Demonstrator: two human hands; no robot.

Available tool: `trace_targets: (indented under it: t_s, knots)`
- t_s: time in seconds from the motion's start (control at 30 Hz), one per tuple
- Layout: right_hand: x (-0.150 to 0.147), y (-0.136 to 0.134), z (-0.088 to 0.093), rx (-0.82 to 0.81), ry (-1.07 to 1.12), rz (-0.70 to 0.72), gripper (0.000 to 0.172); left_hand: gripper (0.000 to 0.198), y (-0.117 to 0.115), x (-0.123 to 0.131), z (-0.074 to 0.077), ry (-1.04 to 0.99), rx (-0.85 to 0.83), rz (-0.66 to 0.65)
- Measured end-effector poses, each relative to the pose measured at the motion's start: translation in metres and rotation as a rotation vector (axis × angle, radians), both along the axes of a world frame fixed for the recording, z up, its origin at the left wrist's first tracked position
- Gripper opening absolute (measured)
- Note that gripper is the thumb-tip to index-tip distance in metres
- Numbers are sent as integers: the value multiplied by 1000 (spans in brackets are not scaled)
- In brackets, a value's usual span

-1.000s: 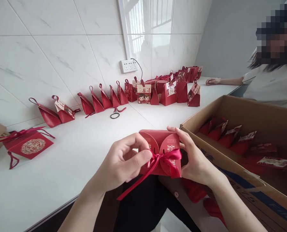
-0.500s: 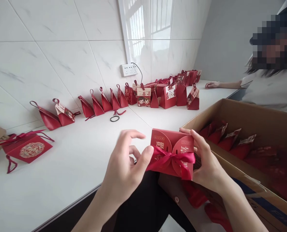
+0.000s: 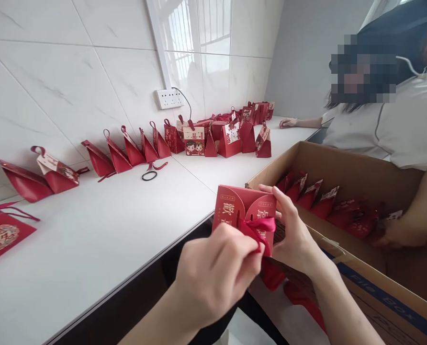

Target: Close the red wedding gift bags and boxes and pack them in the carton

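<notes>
A red gift box (image 3: 225, 203) with gold characters and two rounded flaps is held up just off the counter's front edge. My right hand (image 3: 296, 235) grips it along its right side, fingers behind and thumb at the lower corner. Across its front runs a magenta satin ribbon (image 3: 265, 225) tied in a bow. My left hand (image 3: 217, 278) is closed in a pinch on the ribbon near the knot, and covers the box's lower left part. Whether the knot is tight cannot be seen.
Several red gift boxes (image 3: 195, 141) stand along the tiled wall on the white counter (image 3: 127, 230). A black ring (image 3: 149, 176) lies among ribbon scraps. At right, a cardboard box (image 3: 342, 167) holds more gift boxes; a co-worker's hand (image 3: 396, 232) reaches into it.
My left hand has moved from the box's left edge, fingers apart, to pinch the ribbon. The view has swung right. The co-worker has leaned in, an arm now inside the cardboard box.
</notes>
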State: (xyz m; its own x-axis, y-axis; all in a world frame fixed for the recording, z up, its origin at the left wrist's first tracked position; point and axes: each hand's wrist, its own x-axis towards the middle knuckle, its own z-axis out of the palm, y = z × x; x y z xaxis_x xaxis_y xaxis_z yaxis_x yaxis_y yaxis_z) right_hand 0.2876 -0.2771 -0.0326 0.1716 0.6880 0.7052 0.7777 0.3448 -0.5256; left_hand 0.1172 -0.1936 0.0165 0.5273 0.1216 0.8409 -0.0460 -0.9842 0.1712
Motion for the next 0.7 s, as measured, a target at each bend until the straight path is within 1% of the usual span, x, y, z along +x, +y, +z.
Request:
trace_targets:
  t_s: [0.07, 0.13, 0.27, 0.37, 0.43, 0.47, 0.5, 0.53, 0.57, 0.6, 0.67, 0.7]
  knots:
    - [0, -4, 1, 9, 28, 12, 98, 10, -6, 4, -2, -17, 190, 0]
    - [0, -8, 2, 23, 58, 12, 97, 13, -10, 7, -2, -38, 269, -5]
    - [2, -17, 1, 32, 98, -15, 96, 17, -15, 11, 1, -61, 275, -39]
    - [5, -24, 0, 30, 95, -34, 99, 15, -18, 15, 3, -81, 284, -70]
    - [7, -29, 0, 33, 93, -51, 99, 12, -18, 18, 4, -100, 276, -69]
    - [9, -31, 0, 35, 92, -60, 99, 11, -17, 20, 4, -117, 236, -50]
    - [11, -34, 1, 37, 89, -69, 99, 9, -15, 23, 4, -132, 158, -15]
    - [12, -36, 1, 36, 86, -82, 99, 7, -13, 25, 4, -129, 37, 31]
    - [14, -38, 2, 37, 78, -98, 100, 6, -9, 28, 4, -106, -117, 79]
    - [16, -40, 3, 39, 65, -118, 101, 8, -5, 31, 4, -61, -288, 121]
    - [20, -41, 6, 43, 45, -157, 102, 19, 4, 35, 4, 88, -603, 166]
    - [21, -42, 7, 47, 38, -172, 102, 23, 9, 37, 4, 170, -714, 179]
